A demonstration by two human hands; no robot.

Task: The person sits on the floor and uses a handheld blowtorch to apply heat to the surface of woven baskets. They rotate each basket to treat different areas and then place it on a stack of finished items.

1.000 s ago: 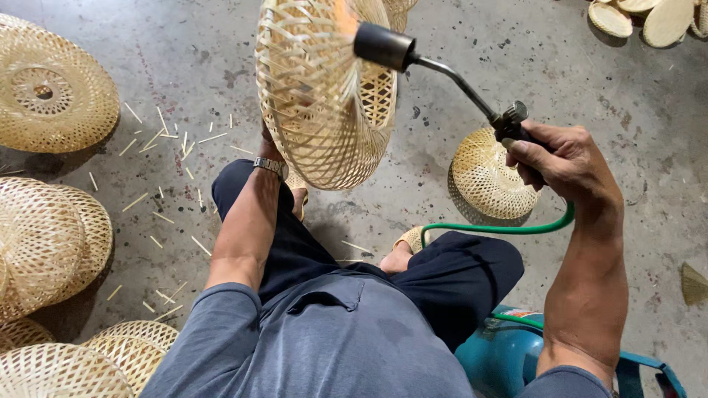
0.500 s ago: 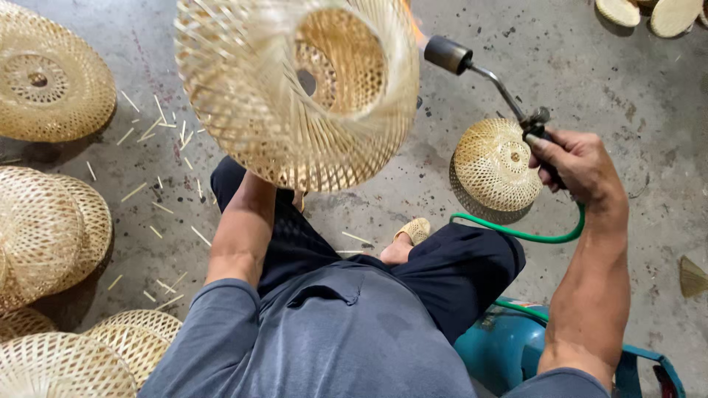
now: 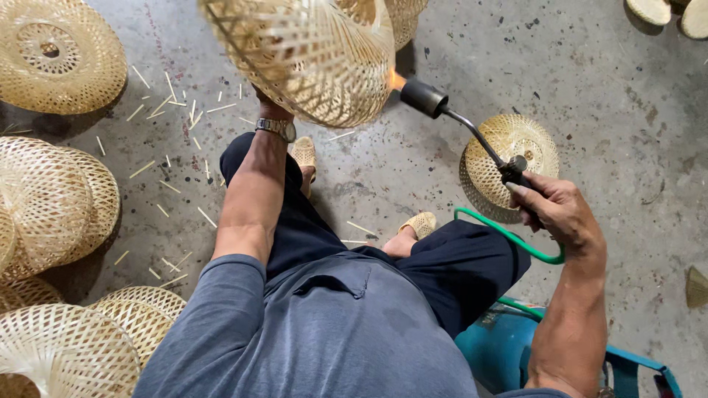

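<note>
Woven bamboo shade [image 3: 310,55]: top centre of frame, raised by left hand, fingers hidden behind it. Gas torch [image 3: 472,129]: right hand [image 3: 557,214] fingers wrapped round handle, flame touching shade's edge.

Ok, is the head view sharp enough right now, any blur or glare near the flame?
Head view: the raised woven shade is motion-blurred at its upper rim; the torch and right hand are sharp. The flame glows small and orange, without glare. Light is soft and even, with faint shadows on the concrete floor.
</note>
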